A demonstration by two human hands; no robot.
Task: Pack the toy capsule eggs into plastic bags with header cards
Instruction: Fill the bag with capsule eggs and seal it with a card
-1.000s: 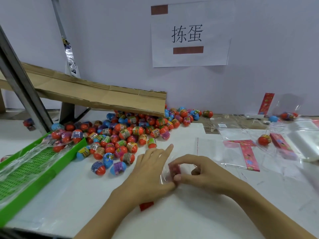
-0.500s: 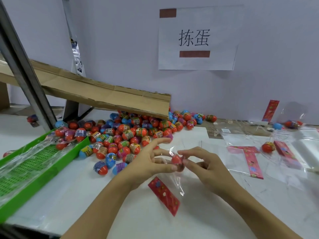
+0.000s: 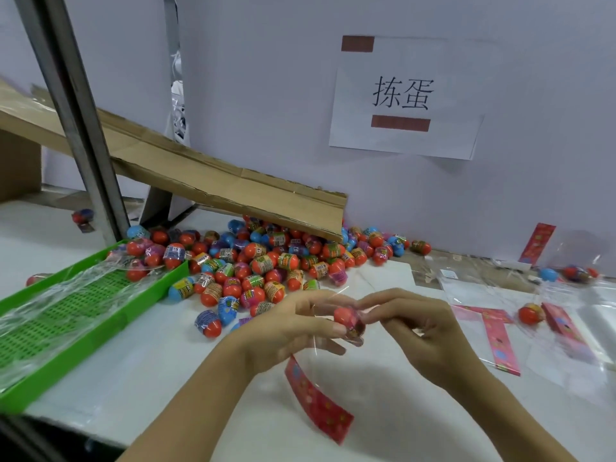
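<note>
An orange-topped capsule egg (image 3: 348, 320) sits inside a clear plastic bag, held above the white table. My left hand (image 3: 293, 331) pinches the egg through the bag with thumb and fingers. My right hand (image 3: 416, 331) pinches the bag's film at the egg's right side. The bag's red header card (image 3: 316, 403) hangs below, tilted toward the table. A big pile of capsule eggs (image 3: 266, 265) lies behind my hands, under the cardboard chute.
A green slotted tray (image 3: 66, 315) with clear film lies at the left. A cardboard chute (image 3: 213, 185) slopes down over the pile beside a metal post (image 3: 76, 118). More bags with red header cards (image 3: 496, 335) and a bagged egg (image 3: 531, 313) lie at the right.
Both hands lifted the bagged egg off the table; a second ago they pressed it down. The header card now hangs free under the egg. The camera view has shifted left and closer.
</note>
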